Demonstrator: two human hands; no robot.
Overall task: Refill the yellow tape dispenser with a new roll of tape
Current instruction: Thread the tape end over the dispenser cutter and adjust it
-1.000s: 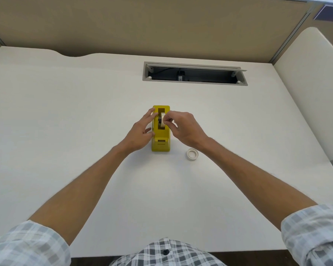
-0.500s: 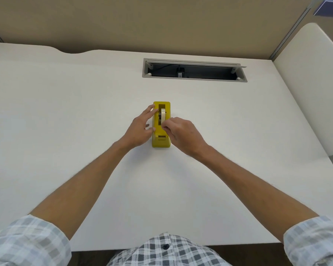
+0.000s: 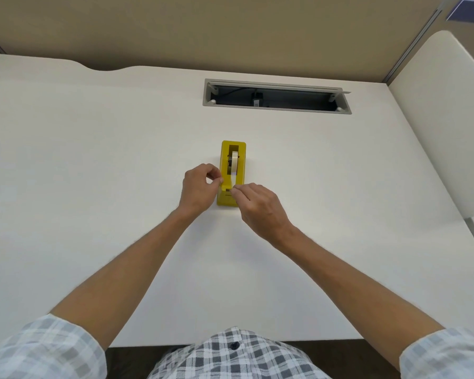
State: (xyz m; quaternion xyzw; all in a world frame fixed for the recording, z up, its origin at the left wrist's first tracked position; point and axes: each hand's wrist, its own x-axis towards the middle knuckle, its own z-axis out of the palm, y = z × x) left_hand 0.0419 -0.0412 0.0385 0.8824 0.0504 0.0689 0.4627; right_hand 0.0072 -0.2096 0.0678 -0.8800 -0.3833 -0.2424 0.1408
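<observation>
While my right hand pinches the free end of the tape strip between thumb and forefinger, just over the cutter end of the yellow tape dispenser, the strip runs from my fingertips back up to the tape roll. The roll sits upright in the dispenser's slot. The dispenser stands on the white counter, mid-counter, cutter end toward me. My left hand is at the dispenser's left side near the cutter end, fingers curled, thumb and forefinger tips against the yellow wall; can't tell how firm the hold is. Both hands are at the near end of the dispenser, the roll just beyond them. A cable tray opening is in the counter, well beyond the dispenser.
</observation>
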